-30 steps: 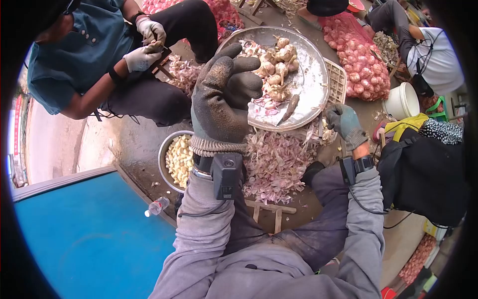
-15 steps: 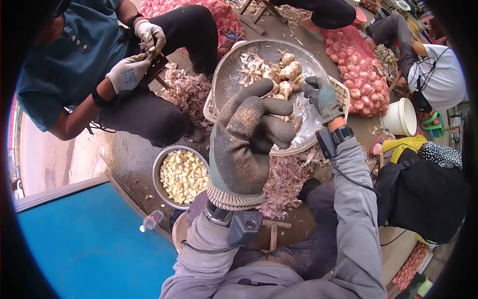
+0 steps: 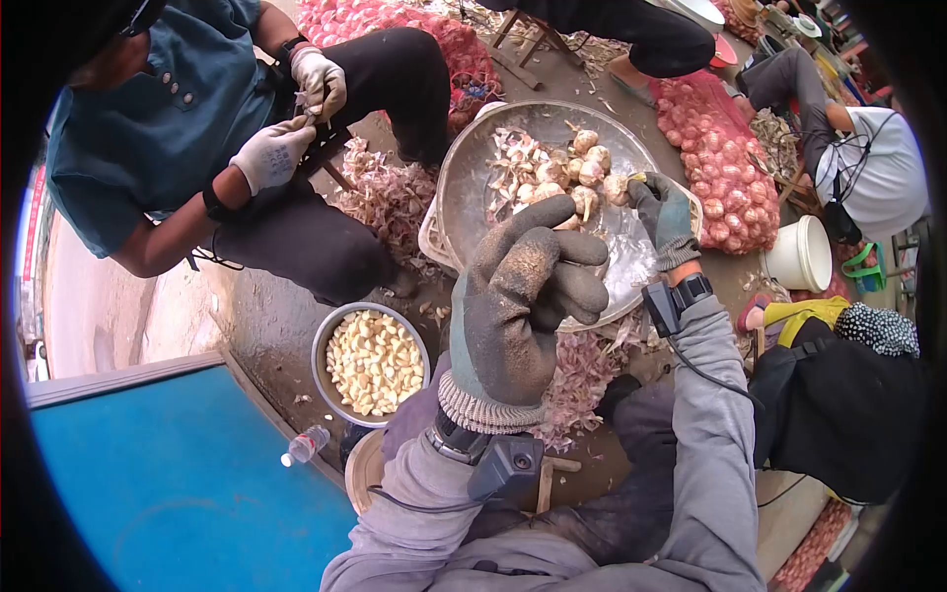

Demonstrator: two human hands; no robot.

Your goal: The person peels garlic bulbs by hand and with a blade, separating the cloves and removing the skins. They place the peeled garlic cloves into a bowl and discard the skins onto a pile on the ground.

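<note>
The right hand (image 3: 665,219) has its fingertips at the stem of a garlic bulb (image 3: 616,189) on the round tray (image 3: 462,202); whether they pinch it is unclear. More bulbs (image 3: 595,164) lie beside it. The left hand (image 3: 523,306) hovers palm-up, fingers curled; whether it holds anything, I cannot tell. Peeled cloves (image 3: 373,360) fill a bowl (image 3: 319,370) nearby.

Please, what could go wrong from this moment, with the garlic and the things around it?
The right hand seems to pinch one garlic bulb only by one end, so it might slip. The bowl of peeled cloves stands uncovered close to the left leg, which might knock it. The plastic bottle at the edge of the blue board might roll off.
</note>
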